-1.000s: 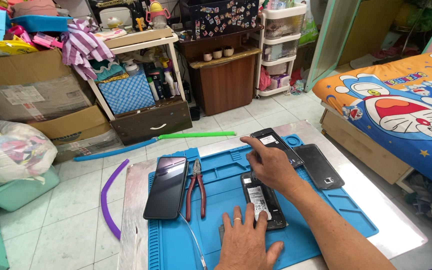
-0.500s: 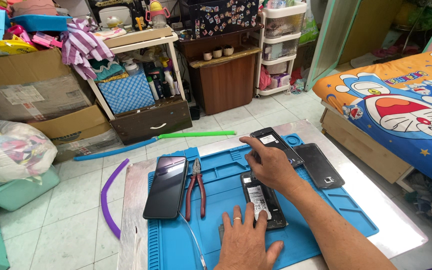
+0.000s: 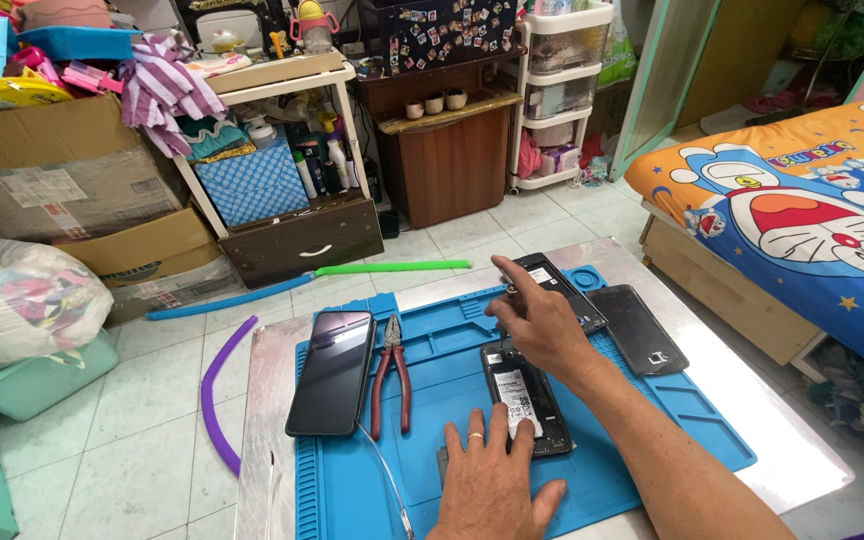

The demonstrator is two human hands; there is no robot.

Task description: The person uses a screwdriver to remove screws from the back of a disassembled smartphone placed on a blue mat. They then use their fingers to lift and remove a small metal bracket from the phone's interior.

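The left hand (image 3: 492, 487) lies flat and spread on the blue work mat (image 3: 432, 385), gripping nothing; its fingertips touch the near end of the opened phone (image 3: 524, 398), which lies back-up with its battery showing, just ahead of that hand. The right hand (image 3: 542, 322) hovers beyond the phone's far end, fingers drawn together as if pinching something small — too small to tell what, so whether it has hold of anything I cannot tell. Just beyond the right hand lies a second opened phone body (image 3: 562, 290); to that hand's right, a dark back cover (image 3: 638, 329) rests partly off the mat.

To the left of the left hand lie red-handled pliers (image 3: 391, 375), and past them a black phone (image 3: 332, 370), screen up, overhanging the mat's left edge.

The mat covers most of a low table (image 3: 772, 440) with a pale, shiny metal top (bare along its right side). Around it is a white tiled floor (image 3: 132, 400), where a green stick (image 3: 392, 267), a blue stick (image 3: 222, 300) and a curved purple strip (image 3: 214, 385) lie beyond the hands. Farther off stand cardboard boxes (image 3: 62, 190), a cluttered white shelf (image 3: 272, 150) and a brown cabinet (image 3: 447, 160) — and to the right, a bed (image 3: 802, 220) with a cartoon-printed cover.
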